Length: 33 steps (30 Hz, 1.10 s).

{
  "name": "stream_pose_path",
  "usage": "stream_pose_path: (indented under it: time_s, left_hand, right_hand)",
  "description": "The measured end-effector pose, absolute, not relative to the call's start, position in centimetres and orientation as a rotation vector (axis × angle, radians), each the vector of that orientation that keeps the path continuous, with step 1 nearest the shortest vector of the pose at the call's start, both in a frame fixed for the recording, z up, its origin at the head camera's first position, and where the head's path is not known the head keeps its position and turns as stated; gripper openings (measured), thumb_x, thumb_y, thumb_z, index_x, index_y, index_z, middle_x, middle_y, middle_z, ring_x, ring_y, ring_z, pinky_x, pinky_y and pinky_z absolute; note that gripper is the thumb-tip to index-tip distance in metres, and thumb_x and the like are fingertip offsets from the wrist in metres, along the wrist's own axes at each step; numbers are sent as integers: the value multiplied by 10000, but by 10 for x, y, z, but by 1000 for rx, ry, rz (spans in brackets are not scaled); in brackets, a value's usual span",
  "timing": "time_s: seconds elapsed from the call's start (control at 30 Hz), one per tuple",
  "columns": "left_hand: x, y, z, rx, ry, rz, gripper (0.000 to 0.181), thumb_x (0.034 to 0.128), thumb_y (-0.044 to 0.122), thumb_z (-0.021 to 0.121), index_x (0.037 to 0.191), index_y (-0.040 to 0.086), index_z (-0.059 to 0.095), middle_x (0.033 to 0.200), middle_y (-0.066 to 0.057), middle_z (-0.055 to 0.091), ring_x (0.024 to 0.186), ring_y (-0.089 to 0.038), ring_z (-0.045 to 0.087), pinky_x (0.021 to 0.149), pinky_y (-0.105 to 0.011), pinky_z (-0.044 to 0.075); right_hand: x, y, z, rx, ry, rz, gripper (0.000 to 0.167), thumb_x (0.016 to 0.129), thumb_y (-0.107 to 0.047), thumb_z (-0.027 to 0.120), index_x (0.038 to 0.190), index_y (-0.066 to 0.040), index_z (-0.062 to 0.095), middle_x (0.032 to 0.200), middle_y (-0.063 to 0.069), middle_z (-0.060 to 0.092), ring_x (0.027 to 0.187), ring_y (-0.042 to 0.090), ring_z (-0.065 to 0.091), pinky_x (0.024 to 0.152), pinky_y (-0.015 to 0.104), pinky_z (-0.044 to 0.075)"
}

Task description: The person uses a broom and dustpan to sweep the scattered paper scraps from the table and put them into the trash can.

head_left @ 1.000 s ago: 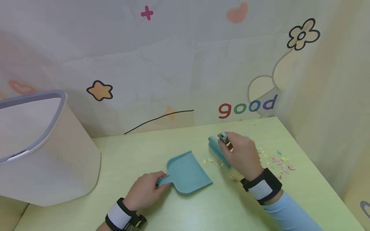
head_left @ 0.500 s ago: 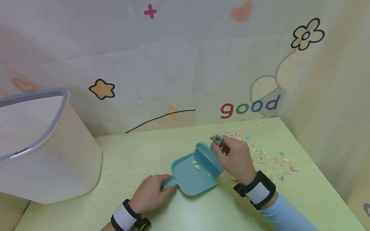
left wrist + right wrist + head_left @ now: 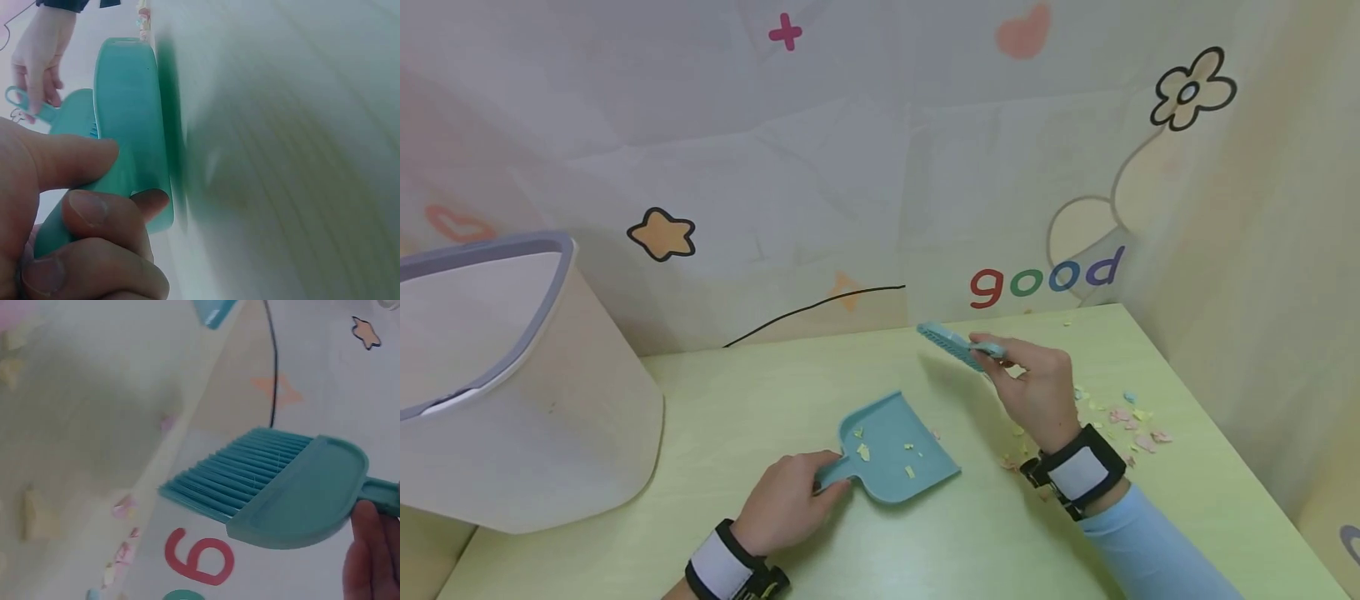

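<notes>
My left hand (image 3: 788, 500) grips the short handle of a blue-green dustpan (image 3: 887, 467), which lies on the table with a few yellow paper scraps (image 3: 863, 452) in it. In the left wrist view, curled fingers (image 3: 106, 219) wrap the dustpan's handle. My right hand (image 3: 1033, 387) holds a small matching hand brush (image 3: 951, 343) by its handle, raised above the table behind the dustpan. The right wrist view shows the brush (image 3: 300, 494) with its bristles spread and fingers at the handle. Pink, yellow and blue paper scraps (image 3: 1123, 417) lie right of the right hand.
A large white bin (image 3: 550, 400) with a grey rim stands at the left. The pale green table (image 3: 737, 400) meets a printed wall cloth (image 3: 820, 183) at the back. A curtain-like cloth (image 3: 1285, 250) hangs along the right side.
The brush swept to the left over the dustpan, then lifted up and back to the right, away from it. More scraps now lie in the dustpan. The left hand barely shifted.
</notes>
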<state>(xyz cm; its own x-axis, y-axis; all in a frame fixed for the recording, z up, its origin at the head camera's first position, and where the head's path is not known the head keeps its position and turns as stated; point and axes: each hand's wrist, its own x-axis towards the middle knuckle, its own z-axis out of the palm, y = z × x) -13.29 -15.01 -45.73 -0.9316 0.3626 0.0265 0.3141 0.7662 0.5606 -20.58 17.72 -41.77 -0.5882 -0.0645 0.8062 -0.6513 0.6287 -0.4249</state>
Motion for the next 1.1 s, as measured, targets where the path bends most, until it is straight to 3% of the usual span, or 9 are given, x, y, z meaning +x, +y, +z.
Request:
stream_pose_path:
  time_s: [0.23, 0.47, 0.63, 1.0, 1.1]
  left_hand:
    - [-135, -153, -459, 544, 2882, 878, 117, 953, 244, 752, 1030, 157, 738, 642, 118, 376, 531, -12, 343, 496, -211, 252]
    - [-136, -156, -458, 538, 2871, 863, 133, 962, 245, 739, 1068, 167, 751, 635, 118, 423, 521, -16, 374, 487, -217, 277]
    - [-137, -158, -457, 531, 2848, 846, 258, 972, 253, 730, 1185, 111, 756, 640, 113, 441, 520, -20, 378, 488, -220, 276]
    - [-137, -162, -454, 523, 2845, 817, 323, 964, 264, 737, 1241, 98, 745, 626, 119, 419, 521, -21, 371, 493, -219, 268]
    - [-137, -162, -454, 521, 2844, 815, 336, 962, 264, 739, 1249, 90, 741, 630, 118, 427, 525, -22, 374, 494, -220, 269]
  right_hand:
    - [-206, 175, -427, 528, -2306, 897, 226, 815, -53, 876, 1031, -105, 836, 907, 81, 807, 692, 183, 746, 520, 224, 459]
    - [-193, 172, -413, 576, -2399, 932, 143, 846, -95, 860, 985, -108, 825, 833, 34, 796, 667, 149, 723, 576, 291, 534]
    - [-184, 173, -400, 603, -2375, 1000, 113, 853, -81, 852, 959, -102, 820, 825, 16, 793, 643, 114, 704, 579, 238, 532]
    - [-200, 204, -396, 380, -2139, 907, 176, 840, -18, 843, 1014, -20, 819, 917, 157, 797, 662, 302, 760, 509, 90, 433]
    - [-204, 206, -402, 350, -2170, 846, 177, 841, -28, 846, 1014, -13, 815, 917, 168, 794, 668, 306, 766, 524, 226, 532]
